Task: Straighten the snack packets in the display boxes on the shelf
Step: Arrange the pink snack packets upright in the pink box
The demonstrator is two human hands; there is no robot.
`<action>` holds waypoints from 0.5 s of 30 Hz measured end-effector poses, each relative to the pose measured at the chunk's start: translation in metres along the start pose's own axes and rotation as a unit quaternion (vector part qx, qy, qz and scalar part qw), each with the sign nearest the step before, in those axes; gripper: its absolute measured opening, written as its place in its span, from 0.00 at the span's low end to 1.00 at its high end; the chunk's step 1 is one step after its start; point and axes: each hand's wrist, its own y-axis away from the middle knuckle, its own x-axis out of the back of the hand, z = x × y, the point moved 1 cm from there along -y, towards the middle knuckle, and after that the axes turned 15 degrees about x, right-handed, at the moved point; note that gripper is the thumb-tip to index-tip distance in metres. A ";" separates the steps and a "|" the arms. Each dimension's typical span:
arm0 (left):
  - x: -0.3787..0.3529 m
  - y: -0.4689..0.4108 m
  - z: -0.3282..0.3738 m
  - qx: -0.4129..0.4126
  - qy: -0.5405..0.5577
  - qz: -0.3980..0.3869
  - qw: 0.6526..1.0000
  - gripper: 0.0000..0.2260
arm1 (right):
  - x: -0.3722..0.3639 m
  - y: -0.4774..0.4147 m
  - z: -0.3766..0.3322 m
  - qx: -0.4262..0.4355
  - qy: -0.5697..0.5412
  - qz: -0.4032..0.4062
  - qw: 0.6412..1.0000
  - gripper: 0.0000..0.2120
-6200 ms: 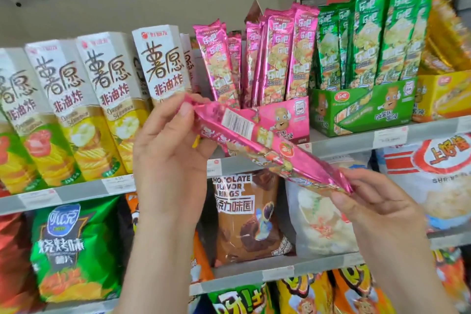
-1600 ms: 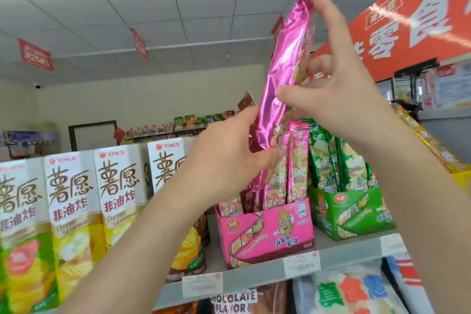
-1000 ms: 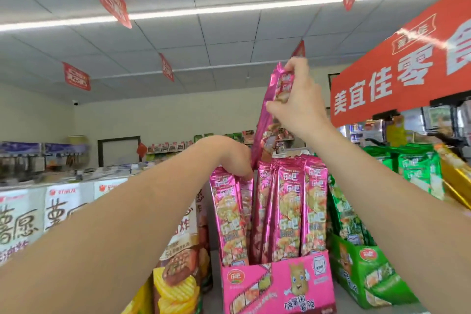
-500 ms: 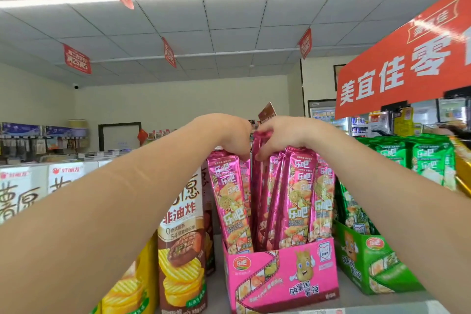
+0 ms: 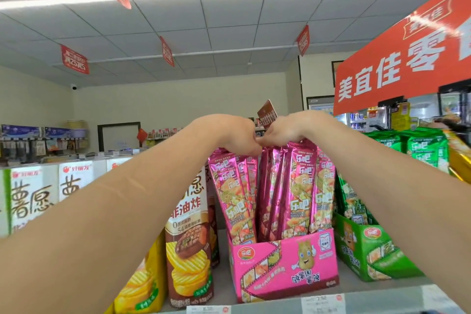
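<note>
Packets: long, shiny pink foil snack packets (image 5: 295, 186) stood upright in a pink cardboard display box (image 5: 283, 265), packed close, the leftmost one leaning out to the left.
Box: the pink cardboard display box sat on the top grey metal shelf (image 5: 382, 298), near its front edge, between a brown-and-white carton of ridged crisps (image 5: 190, 237) and a green cardboard display box (image 5: 367, 255).
Left hand: the left hand (image 5: 235, 135) reached over the packet tops from the left, knuckles up and fingers curled down behind them; whether it gripped anything could not be told from where the view stood.
Right hand: the right hand (image 5: 289, 131) came in from the right, its fingers closed down on the top edges of the middle pink packets, its thumb side touching the left hand.
Neighbours: tall green foil packets (image 5: 420, 148) stood in the green box just right of the pink one; a dark brown card tag (image 5: 267, 113) stuck up behind the two hands.
Beyond: a red hanging sign with white characters (image 5: 397, 58) hung above on the right.
</note>
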 end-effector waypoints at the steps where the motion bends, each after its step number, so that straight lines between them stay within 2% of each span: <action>1: 0.003 0.005 0.000 -0.003 0.019 0.028 0.999 0.17 | 0.003 0.006 0.001 0.015 0.011 0.056 0.998 0.24; 3: 0.009 0.018 -0.001 -0.002 0.065 0.097 0.993 0.15 | 0.007 0.021 0.002 0.027 -0.012 0.231 0.973 0.16; 5: 0.012 0.040 0.000 -0.002 0.110 0.190 0.976 0.13 | 0.004 0.048 -0.002 0.031 -0.043 0.401 0.915 0.15; 7: 0.004 0.073 0.003 -0.013 0.160 0.319 0.934 0.12 | -0.009 0.084 -0.015 0.082 -0.098 0.496 0.859 0.13; 8: -0.006 0.093 0.004 -0.023 0.192 0.380 0.905 0.12 | -0.022 0.103 -0.025 0.109 -0.128 0.513 0.842 0.12; 10: -0.036 0.132 0.007 -0.040 0.231 0.443 0.866 0.10 | -0.057 0.131 -0.046 0.133 -0.138 0.491 0.850 0.10; 11: -0.055 0.146 0.009 -0.041 0.231 0.442 0.866 0.08 | -0.077 0.139 -0.056 0.133 -0.125 0.467 0.865 0.10; 15: -0.131 0.165 0.014 -0.014 0.201 0.353 0.914 0.08 | -0.141 0.144 -0.084 0.099 -0.118 0.349 0.925 0.16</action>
